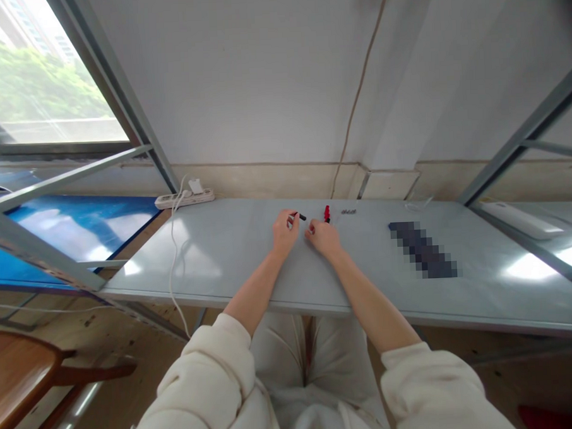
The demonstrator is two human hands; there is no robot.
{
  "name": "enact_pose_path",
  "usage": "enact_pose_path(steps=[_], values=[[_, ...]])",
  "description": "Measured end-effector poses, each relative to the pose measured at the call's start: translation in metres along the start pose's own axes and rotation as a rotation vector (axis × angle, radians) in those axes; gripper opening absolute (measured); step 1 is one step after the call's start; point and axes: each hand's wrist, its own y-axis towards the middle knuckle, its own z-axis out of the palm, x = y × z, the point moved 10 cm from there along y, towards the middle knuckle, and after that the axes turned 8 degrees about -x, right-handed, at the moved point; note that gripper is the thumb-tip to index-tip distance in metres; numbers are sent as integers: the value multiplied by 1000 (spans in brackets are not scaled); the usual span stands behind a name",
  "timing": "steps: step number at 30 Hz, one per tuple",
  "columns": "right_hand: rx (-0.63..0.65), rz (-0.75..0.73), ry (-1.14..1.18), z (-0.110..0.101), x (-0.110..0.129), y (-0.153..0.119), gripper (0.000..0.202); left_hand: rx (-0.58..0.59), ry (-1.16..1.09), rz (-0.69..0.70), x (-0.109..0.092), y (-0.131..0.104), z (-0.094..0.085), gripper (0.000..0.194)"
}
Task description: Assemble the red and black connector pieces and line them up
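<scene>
My left hand (pixel 285 228) pinches a small black and red piece (pixel 301 217) that points to the right over the grey table. Just right of it, my right hand (pixel 323 235) has its fingers curled together; anything between them is too small to make out. Behind the right hand, a red piece (pixel 327 211) rests on the tabletop, with a black part beside my knuckles. Several small dark items (pixel 348 212) lie in a row to the right of the red piece.
A white power strip (pixel 185 198) with a plug and hanging cable (pixel 174 263) sits at the back left of the table (pixel 241 267). A pixelated dark object (pixel 423 249) lies right. Metal posts flank both ends; a wooden chair (pixel 22 378) stands lower left.
</scene>
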Motion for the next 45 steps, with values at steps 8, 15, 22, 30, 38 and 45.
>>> enact_pose_path(steps=[8,15,22,30,38,45], values=[[-91,23,84,-5,-5,1,31,221,-51,101,-12,-11,25,25],[-124,3,145,-8,-2,2,28,167,-188,-156,13,-5,23,21],[-149,-5,141,-6,-3,0,28,222,-271,-231,24,-4,31,19],[-217,9,221,-11,-5,1,30,162,-158,-117,13,-5,24,39],[-223,-19,279,-8,-5,2,30,153,166,-149,39,7,12,22],[-222,-19,295,-12,-4,1,27,26,641,-291,78,19,-31,19]])
